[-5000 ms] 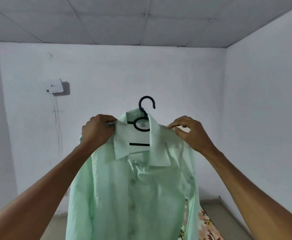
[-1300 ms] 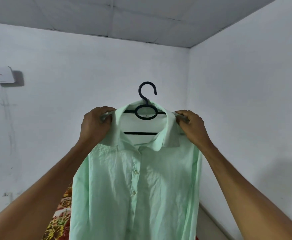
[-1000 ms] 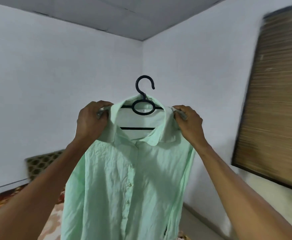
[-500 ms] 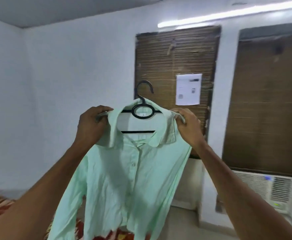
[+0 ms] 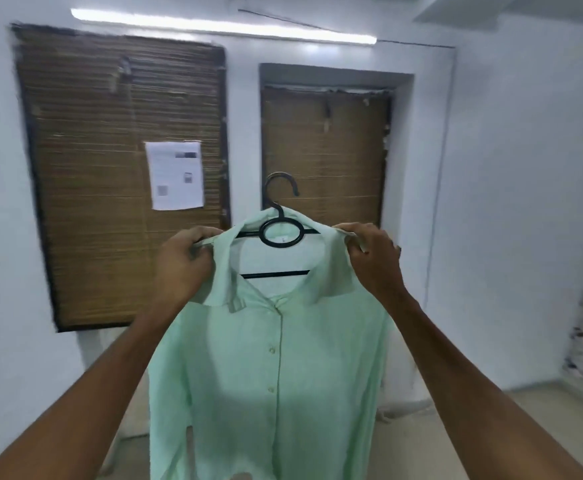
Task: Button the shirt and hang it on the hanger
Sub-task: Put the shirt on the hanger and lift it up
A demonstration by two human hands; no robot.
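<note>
The buttoned pale green shirt (image 5: 276, 368), draped on a black hanger (image 5: 279, 233), is held up in the air before two blind-covered windows, each shoulder being pinched by the left hand (image 5: 182, 265) and right hand (image 5: 373, 261).

Home room, white walls (image 5: 508, 168), bamboo blinds (image 5: 110, 168)

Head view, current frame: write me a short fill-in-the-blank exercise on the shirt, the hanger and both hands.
1. The shirt is pale ____ in colour.
2. The hanger inside the collar is ____ in colour.
3. The left hand and the right hand each grip a ____ of the shirt.
4. A sheet of ____ is stuck on the left window blind.

Missing words: green; black; shoulder; paper
</note>
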